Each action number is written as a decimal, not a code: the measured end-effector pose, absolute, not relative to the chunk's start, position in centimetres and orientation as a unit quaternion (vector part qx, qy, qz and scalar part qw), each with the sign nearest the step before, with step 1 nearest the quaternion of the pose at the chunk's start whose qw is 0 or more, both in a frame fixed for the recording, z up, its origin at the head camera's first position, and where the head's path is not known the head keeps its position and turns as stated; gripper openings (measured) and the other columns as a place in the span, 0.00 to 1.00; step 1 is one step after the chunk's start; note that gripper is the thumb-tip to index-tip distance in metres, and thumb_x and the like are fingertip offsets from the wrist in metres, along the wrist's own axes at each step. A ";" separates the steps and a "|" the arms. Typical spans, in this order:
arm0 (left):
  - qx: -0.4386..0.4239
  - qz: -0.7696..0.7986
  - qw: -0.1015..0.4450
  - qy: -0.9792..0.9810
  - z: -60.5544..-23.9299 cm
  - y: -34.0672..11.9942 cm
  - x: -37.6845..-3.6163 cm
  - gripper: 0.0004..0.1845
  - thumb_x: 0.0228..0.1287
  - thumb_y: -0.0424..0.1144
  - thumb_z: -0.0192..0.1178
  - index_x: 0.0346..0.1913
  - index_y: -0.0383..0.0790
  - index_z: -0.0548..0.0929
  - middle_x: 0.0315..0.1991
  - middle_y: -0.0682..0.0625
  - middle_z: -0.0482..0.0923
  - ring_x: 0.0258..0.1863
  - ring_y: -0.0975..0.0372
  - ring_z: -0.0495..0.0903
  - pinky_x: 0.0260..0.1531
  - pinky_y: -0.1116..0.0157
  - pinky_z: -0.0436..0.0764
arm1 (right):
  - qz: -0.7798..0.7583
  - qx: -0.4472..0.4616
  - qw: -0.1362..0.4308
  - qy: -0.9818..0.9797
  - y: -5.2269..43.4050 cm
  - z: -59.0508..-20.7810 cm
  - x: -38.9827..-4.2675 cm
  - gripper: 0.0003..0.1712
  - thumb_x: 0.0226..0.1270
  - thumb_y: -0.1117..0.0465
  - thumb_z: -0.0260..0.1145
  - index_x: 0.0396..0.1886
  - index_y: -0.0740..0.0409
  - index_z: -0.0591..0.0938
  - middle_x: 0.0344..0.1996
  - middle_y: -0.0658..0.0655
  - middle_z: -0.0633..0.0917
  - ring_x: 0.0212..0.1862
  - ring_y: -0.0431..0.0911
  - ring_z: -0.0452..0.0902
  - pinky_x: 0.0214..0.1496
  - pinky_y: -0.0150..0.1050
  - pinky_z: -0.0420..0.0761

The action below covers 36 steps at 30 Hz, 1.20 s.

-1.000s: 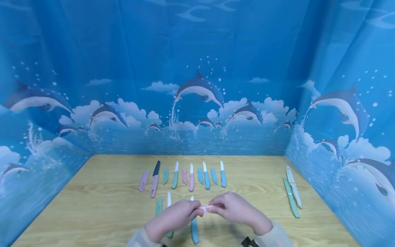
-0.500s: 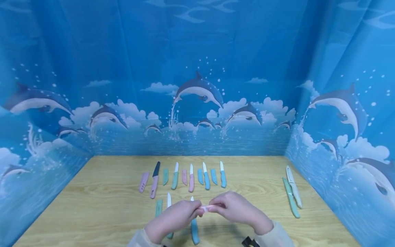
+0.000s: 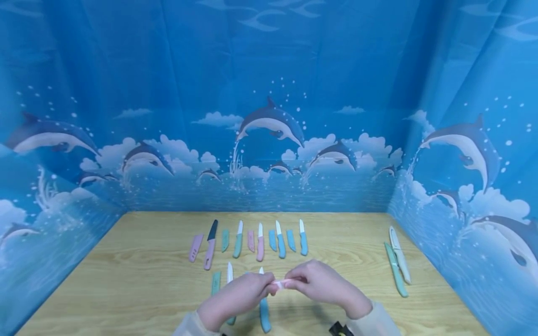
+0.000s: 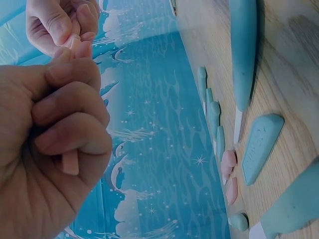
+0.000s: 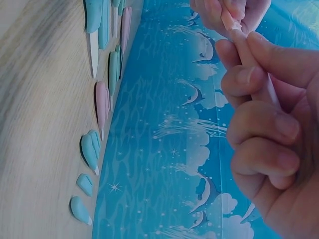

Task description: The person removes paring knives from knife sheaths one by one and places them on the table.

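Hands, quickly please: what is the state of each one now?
Left hand: closed, gripping the pink knife.
Right hand: closed, gripping the same pink knife.

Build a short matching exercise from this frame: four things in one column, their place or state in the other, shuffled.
Things:
1. black-bladed knife
2. two sheathed knives
3. pink knife
4. blue knife

Places:
A. held between the left hand and right hand
B. far row, near its left end
C. on the table under the hands
D. apart, at the right side

Pairs: 1-B, 2-D, 3-A, 4-C
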<state>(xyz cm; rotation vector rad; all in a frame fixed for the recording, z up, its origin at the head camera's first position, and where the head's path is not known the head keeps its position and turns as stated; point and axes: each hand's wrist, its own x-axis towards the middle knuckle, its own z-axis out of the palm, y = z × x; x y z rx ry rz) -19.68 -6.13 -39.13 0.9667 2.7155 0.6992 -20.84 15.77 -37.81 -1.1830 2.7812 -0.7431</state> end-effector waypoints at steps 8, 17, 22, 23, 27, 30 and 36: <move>0.333 0.235 0.087 0.909 -39.1 -6.2 -19.7 0.15 0.74 0.51 0.45 0.38 0.48 0.78 0.32 0.56 0.82 0.27 0.73 0.74 0.30 0.72 0.76 | -0.245 -0.373 0.023 0.894 15.8 -37.8 -20.8 0.16 0.70 0.46 0.59 0.39 0.48 0.88 0.33 0.42 0.88 0.29 0.26 0.74 0.36 0.29 0.78; 0.330 0.236 0.088 0.910 -39.2 -6.2 -19.7 0.15 0.74 0.52 0.45 0.38 0.49 0.78 0.32 0.57 0.81 0.26 0.74 0.73 0.29 0.72 0.75 | -0.243 -0.371 0.027 0.896 15.9 -37.8 -20.8 0.16 0.70 0.45 0.59 0.39 0.49 0.88 0.33 0.42 0.88 0.30 0.26 0.75 0.37 0.29 0.79; 0.334 0.238 0.088 0.908 -39.0 -6.2 -19.6 0.15 0.74 0.51 0.45 0.38 0.48 0.78 0.32 0.57 0.82 0.26 0.74 0.73 0.29 0.72 0.75 | -0.243 -0.369 0.028 0.897 15.9 -37.6 -20.8 0.16 0.69 0.46 0.60 0.39 0.49 0.88 0.33 0.42 0.88 0.29 0.26 0.74 0.37 0.29 0.79; 0.334 0.238 0.088 0.908 -39.0 -6.2 -19.6 0.15 0.74 0.51 0.45 0.38 0.48 0.78 0.32 0.56 0.82 0.26 0.74 0.73 0.29 0.72 0.75 | -0.243 -0.368 0.028 0.897 15.8 -37.6 -20.8 0.16 0.69 0.46 0.60 0.39 0.49 0.88 0.33 0.42 0.88 0.29 0.26 0.74 0.37 0.29 0.78; 0.330 0.237 0.093 0.909 -39.0 -6.2 -19.6 0.14 0.74 0.51 0.45 0.38 0.48 0.78 0.32 0.57 0.82 0.27 0.74 0.73 0.29 0.72 0.75 | -0.243 -0.367 0.033 0.898 15.8 -37.5 -20.7 0.16 0.70 0.46 0.60 0.39 0.49 0.88 0.33 0.42 0.88 0.29 0.26 0.74 0.37 0.29 0.78; 0.325 0.239 0.100 0.910 -38.9 -6.2 -19.7 0.14 0.74 0.50 0.45 0.38 0.49 0.78 0.32 0.57 0.81 0.26 0.74 0.73 0.29 0.72 0.75 | -0.241 -0.366 0.035 0.898 15.8 -37.5 -20.8 0.16 0.70 0.46 0.59 0.39 0.49 0.88 0.33 0.43 0.88 0.30 0.26 0.75 0.37 0.29 0.79; 0.323 0.240 0.104 0.910 -38.9 -6.2 -19.7 0.14 0.74 0.50 0.46 0.37 0.49 0.78 0.32 0.57 0.81 0.26 0.73 0.73 0.29 0.71 0.75 | -0.240 -0.372 0.032 0.896 15.8 -37.4 -20.8 0.17 0.70 0.45 0.59 0.39 0.50 0.88 0.34 0.44 0.88 0.32 0.27 0.77 0.38 0.30 0.79</move>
